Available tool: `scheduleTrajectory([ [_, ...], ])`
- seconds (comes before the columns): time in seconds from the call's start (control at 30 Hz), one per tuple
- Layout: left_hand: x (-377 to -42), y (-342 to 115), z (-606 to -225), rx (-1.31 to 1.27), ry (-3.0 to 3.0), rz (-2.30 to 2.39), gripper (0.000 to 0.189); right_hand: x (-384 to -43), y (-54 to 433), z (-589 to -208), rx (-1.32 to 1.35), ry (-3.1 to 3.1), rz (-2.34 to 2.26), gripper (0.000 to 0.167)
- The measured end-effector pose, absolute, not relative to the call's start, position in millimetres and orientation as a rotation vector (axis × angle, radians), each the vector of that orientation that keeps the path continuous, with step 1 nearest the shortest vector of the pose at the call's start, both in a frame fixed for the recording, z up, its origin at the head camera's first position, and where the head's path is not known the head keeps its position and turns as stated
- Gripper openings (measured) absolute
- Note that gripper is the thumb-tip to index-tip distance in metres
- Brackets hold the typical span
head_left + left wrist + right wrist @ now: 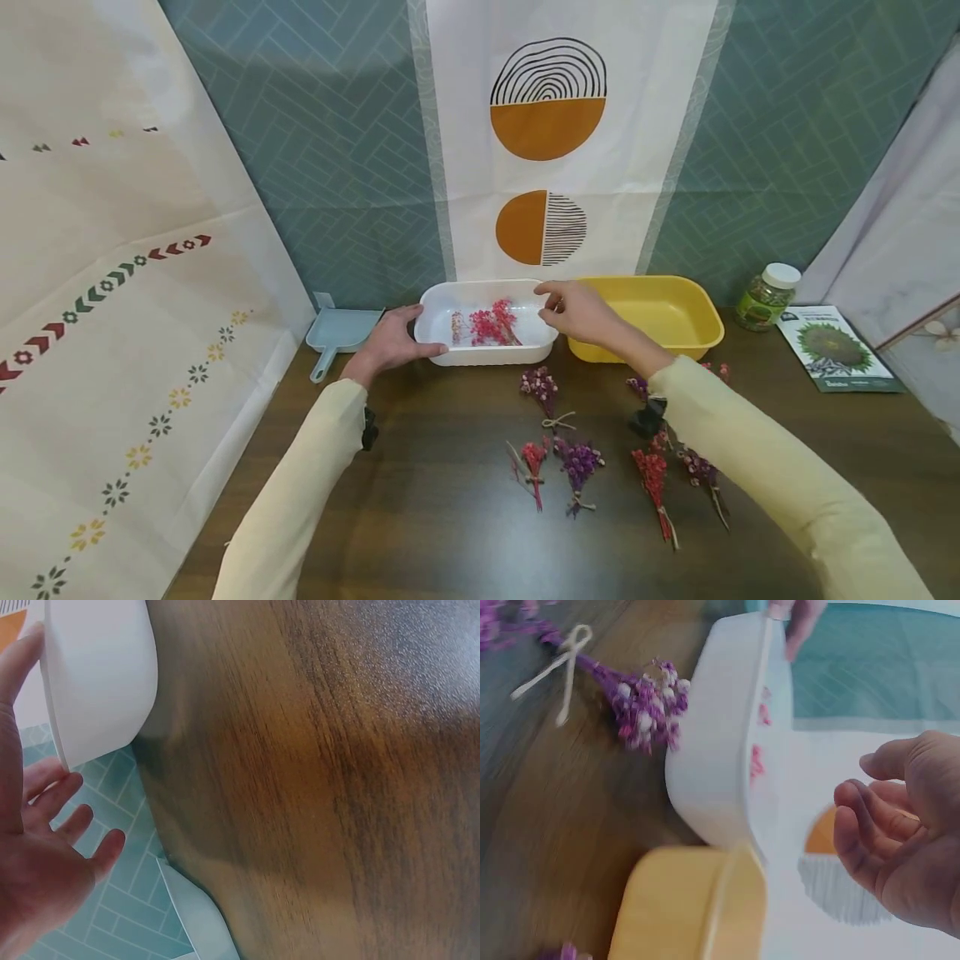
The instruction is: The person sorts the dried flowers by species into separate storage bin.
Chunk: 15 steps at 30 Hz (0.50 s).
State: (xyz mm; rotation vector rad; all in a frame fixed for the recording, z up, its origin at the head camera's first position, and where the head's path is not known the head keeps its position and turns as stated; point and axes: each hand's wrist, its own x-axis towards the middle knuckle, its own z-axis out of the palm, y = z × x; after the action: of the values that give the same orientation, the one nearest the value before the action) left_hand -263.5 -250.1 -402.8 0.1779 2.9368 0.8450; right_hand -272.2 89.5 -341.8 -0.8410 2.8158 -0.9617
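My left hand holds the left end of a white plastic basin, its thumb along the front rim and fingers at the end rim. In the left wrist view, its fingertips touch the edge of the basin. Inside lie pinkish-red dried flowers and a smaller, paler sprig. My right hand hovers over the basin's right end with loosely bent fingers. The right wrist view shows nothing in that hand, apart from the rim.
A yellow basin adjoins the white one. Several tied dried-flower bunches, including a purple one and a red one, lie in front. A light-blue dustpan is left; a white-lidded jar and sunflower packet are right.
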Motion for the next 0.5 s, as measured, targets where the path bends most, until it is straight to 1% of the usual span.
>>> scheduleTrajectory([
  [0.27,-263.8,-249.7,-403.1,0.176,2.94,0.854,0.102,-236.5,164.5,-325.6,-0.783,2.903,-0.977,0.04],
  [0.37,-263.0,-249.7,-402.6,0.174,2.932,0.853,0.102,-220.9,189.5,-326.3,-0.749,2.937,-0.989,0.039],
  [0.5,-262.2,-248.2,-402.4,0.165,2.923,0.861,0.102,-199.9,221.6,-335.1,-0.635,2.992,-0.98,0.041],
])
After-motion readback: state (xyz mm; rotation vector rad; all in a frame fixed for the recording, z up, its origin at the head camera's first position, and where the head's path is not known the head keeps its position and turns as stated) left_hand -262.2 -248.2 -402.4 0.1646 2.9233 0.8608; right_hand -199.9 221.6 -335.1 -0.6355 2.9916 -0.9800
